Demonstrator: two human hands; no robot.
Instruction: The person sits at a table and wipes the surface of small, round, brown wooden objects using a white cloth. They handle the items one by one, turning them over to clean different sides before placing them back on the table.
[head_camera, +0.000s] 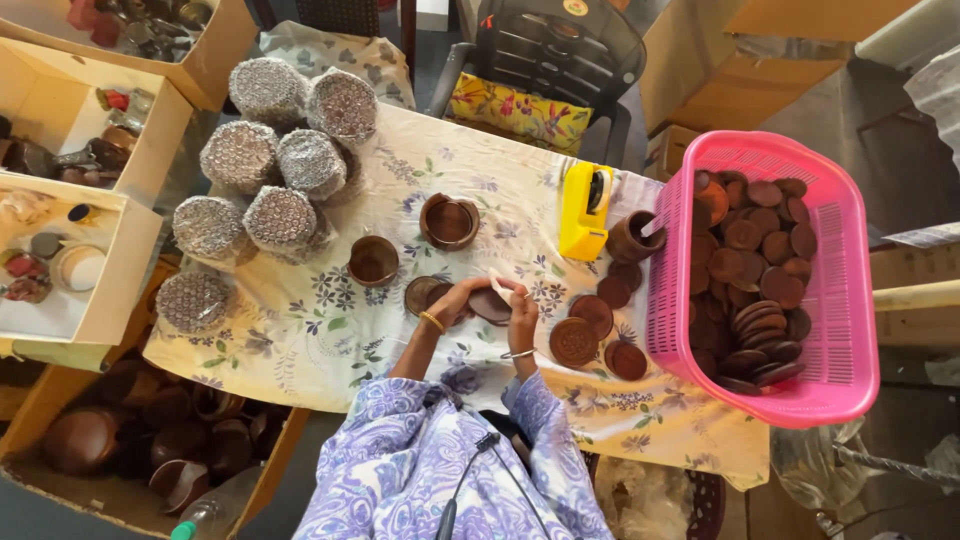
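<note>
Down at the middle of the floral-cloth tabletop (330, 330), both hands meet over a dark brown round wooden lid (490, 306). Seen from overhead with the person at the bottom edge, the left hand (455, 299), with a gold bangle at its wrist, curls its fingers around the lid's near rim. The right hand (521, 305), with a silver bangle, pinches a small pale strip (497, 284) against the lid's top edge; what the strip is made of cannot be told.

Just beside the left hand another brown disc (422, 294) lies flat on the cloth. Two open brown wooden bowls (373, 260) stand a little further up the tabletop, one nearer the centre than the other. To the right of the hands several more round brown lids (574, 341) lie scattered, some overlapping. A yellow tape dispenser (583, 212) sits beyond them, touching a small brown wooden cup (632, 238) that holds a white stick.

A pink plastic basket (840, 300) at the tabletop's right end is heaped with more brown lids. On the left end a cluster of bubble-wrapped round bundles (280, 150) stands packed close together. Cardboard boxes (120, 290) with assorted small items flank the left side, and a box on the floor below holds dark brown wooden bowls (150, 430).
</note>
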